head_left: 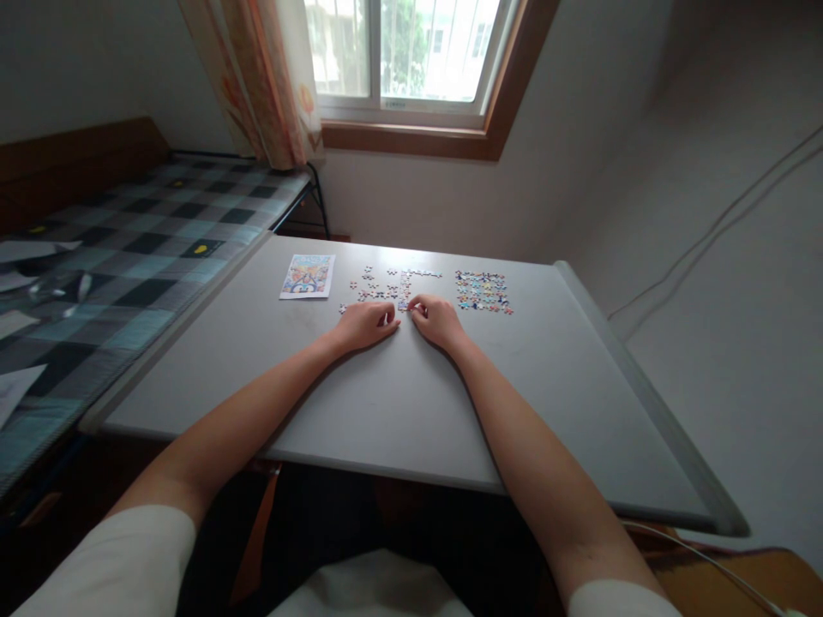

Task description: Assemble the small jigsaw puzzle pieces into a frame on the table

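Both of my hands rest at the middle of the white table (379, 403), close to a partly joined jigsaw puzzle (405, 284). Its joined pieces form a narrow upright strip with a row running right along the top. My right hand (437, 320) has its thumb and fingertips pinched at the strip's lower end, on a small puzzle piece there; the fingers partly cover it. Just left of it, my left hand (369, 324) lies with loosely curled fingers, a gap between thumb and forefinger, and nothing visible in it. Loose puzzle pieces (379, 292) lie beyond my left hand.
More loose pieces (482, 291) are laid out in rows on the right. A printed picture sheet (307, 277) lies at the left. A bed with a checked cover (160, 223) adjoins the table's left side. A window (411, 60) and curtain (270, 86) are beyond.
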`<state>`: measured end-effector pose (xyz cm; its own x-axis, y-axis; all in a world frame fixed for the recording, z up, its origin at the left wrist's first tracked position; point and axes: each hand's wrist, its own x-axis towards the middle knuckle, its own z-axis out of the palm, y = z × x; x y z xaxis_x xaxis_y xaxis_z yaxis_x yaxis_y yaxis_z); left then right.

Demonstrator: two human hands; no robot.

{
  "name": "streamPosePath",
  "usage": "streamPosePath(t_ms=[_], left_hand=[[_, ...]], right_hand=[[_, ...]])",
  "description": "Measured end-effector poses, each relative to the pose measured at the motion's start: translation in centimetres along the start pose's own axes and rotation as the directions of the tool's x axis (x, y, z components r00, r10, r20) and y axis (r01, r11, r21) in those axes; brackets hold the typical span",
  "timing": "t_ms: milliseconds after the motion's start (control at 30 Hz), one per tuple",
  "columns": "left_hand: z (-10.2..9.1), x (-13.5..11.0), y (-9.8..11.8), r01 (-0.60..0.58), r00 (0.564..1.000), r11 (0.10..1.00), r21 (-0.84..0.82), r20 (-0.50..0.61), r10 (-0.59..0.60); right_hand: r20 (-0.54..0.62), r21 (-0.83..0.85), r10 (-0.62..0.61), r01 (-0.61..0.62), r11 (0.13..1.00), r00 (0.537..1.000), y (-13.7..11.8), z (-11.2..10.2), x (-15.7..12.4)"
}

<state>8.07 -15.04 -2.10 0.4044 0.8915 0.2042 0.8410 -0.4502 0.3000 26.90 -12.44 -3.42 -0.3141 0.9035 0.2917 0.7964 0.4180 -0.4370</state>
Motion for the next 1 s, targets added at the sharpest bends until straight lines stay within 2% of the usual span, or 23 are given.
streamPosePath(t_ms=[1000], left_hand=[[-0.06,0.02,0.06,0.014,1.000,1.000,-0.017,0.010,-0.014]], right_hand=[[0.003,0.003,0.002,-0.002,1.000,1.000,0.03,0.05,0.03]])
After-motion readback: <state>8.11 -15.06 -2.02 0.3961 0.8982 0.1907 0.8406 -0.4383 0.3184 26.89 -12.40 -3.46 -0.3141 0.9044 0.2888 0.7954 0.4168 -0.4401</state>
